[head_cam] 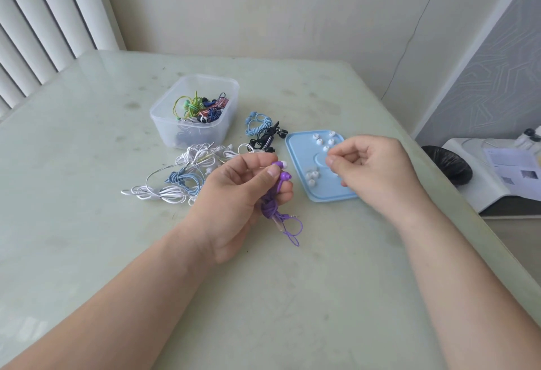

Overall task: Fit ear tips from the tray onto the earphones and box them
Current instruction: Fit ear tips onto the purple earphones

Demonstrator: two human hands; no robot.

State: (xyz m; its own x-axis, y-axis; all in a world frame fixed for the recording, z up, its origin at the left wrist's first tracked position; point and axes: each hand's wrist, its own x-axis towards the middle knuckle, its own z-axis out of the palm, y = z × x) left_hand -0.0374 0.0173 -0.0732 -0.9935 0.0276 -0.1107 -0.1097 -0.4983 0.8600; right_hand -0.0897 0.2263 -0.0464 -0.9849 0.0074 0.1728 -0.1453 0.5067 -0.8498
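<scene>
Up close, the left hand (234, 194) curls round bundled purple earphones (282, 177). The right hand (373, 164) hovers over the blue tray (295, 161) of white ear tips (311, 176), fingertips pinched together; whether they hold a tip, I cannot tell. A clear box (175, 132) stands beyond on the pale green table (87, 164), with cream walls behind.

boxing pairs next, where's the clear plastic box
Head view: the clear plastic box sits far-centre on the table, behind the tangled white earphones, left of the light blue tray.

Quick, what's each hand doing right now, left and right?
Left hand: holding the purple earphones, thumb on one bud.
Right hand: fingers curled over the blue tray; whether it pinches anything cannot be told.
</scene>
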